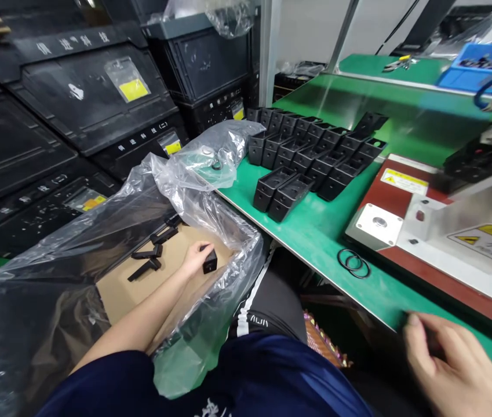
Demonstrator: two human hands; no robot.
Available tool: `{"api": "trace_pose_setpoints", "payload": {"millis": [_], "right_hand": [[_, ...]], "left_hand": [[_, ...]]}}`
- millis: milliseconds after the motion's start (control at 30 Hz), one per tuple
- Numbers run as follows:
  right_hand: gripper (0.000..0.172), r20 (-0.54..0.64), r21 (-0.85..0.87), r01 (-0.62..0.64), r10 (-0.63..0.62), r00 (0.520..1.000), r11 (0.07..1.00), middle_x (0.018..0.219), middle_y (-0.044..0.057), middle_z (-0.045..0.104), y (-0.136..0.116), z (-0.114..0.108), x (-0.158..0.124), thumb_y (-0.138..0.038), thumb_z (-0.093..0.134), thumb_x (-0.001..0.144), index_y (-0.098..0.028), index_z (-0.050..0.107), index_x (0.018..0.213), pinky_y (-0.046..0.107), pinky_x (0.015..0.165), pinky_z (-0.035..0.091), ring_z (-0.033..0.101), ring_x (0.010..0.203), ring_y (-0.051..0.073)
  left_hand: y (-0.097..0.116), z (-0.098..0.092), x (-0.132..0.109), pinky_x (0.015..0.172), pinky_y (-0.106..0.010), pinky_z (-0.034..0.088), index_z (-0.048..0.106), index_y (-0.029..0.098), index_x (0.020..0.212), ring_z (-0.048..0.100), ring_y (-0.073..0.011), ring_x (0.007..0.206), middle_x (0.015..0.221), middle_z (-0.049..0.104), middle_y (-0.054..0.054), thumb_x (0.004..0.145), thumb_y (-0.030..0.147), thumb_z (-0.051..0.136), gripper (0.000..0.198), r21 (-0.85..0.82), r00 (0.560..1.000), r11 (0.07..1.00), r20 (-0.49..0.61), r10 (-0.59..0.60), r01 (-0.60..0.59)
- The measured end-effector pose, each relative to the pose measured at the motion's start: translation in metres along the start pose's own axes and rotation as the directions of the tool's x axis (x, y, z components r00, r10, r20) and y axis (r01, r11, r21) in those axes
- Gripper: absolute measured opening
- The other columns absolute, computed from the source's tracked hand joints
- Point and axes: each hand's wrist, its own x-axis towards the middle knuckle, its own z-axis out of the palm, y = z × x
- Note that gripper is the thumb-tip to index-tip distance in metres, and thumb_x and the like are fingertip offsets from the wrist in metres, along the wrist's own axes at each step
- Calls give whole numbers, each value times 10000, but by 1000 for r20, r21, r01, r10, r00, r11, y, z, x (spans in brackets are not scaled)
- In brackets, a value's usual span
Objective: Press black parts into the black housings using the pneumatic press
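Observation:
Down in the plastic-lined box (117, 301), my left hand (194, 259) grips a black rectangular housing (210, 262) by its upper end. Several black parts (146, 267) lie loose on the cardboard (128, 292) beside it. Over the front edge of the green table (315, 240), my right hand (454, 359) is curled, thumb and index finger close together. A dark blur shows at its fingertips, too unclear to name. Two black rubber rings (353, 264) lie overlapping on the table, beyond that hand. Rows of similar black housings (291, 194) stand farther back.
A machine with a red base (370, 194) and a metal button box (378, 223) occupies the table's right side. Clear plastic film (211, 150) drapes over the box and table corner. Black crates (89, 87) are stacked at left. A blue bin (480, 63) stands at the back right.

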Motion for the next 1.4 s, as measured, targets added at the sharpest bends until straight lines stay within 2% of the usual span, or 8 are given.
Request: {"api": "trace_pose_setpoints", "payload": {"millis": [167,367,500,633,800,967,1200,1400], "right_hand": [[116,106,424,86,-143,984,902,827,24,674,-61,-17,13,-266,582,907,-208,635,993,255,623,516,639,654,135],[772,305,731,-71,-232,924,678,1276,155,552,-118,-43,36,-391,667,862,-224,245,1486,265,545,582,656,859,193],[748,136,704,124,-304,943,699,1410,162,446,-120,-56,41,-269,648,856,-216,256,1491,443,941,554,492,1267,299],[707,156,766,-82,-60,986,638,1350,99,533,-102,-67,28,-144,600,815,-267,310,1448,418,940,553,563,1198,263],[585,405,861,-501,475,781,90,1034,42,646,-76,-86,26,-300,733,773,-268,436,1276,285,602,586,658,747,173],[510,516,856,-456,467,718,-243,1009,43,641,-53,-100,39,-400,735,781,-248,489,1200,249,507,535,606,665,136],[712,160,818,-359,422,892,449,1377,89,499,-16,-110,45,-394,750,773,-275,386,1374,431,1019,481,519,1235,251],[612,-189,572,44,79,979,819,1155,71,608,13,-120,73,-366,742,783,-267,470,1322,404,872,537,616,1017,234]], "left_hand": [[125,-18,-48,698,-252,472,616,187,949,590,-140,748,831,632,-9,868,499,536,331,-168,921,906,-110,374,-388],[217,28,-146,551,-281,406,579,189,1101,530,-139,570,706,601,-8,969,439,398,336,-349,598,601,131,791,-718],[247,67,-186,714,-318,497,427,178,1263,618,-160,716,803,622,-21,982,387,385,353,-442,392,510,336,857,-738],[263,89,-205,787,-358,527,363,169,1322,630,-196,896,1075,606,-115,964,394,425,427,-376,228,362,355,906,-853],[270,106,-204,960,-475,484,346,168,1383,529,-304,1196,1310,523,-191,854,528,601,688,-237,-113,-47,272,956,-970],[276,128,-194,918,-436,518,362,141,1388,582,-271,1134,1239,597,-174,884,274,620,581,-145,-292,-264,235,927,-954],[313,140,-197,890,-399,549,443,172,1314,632,-247,1036,1128,648,-133,842,318,676,546,-285,-305,-247,182,935,-926],[349,143,-200,865,-362,561,504,194,1228,646,-227,1014,1094,659,-109,781,368,738,533,-426,-297,-191,198,934,-884]]}}
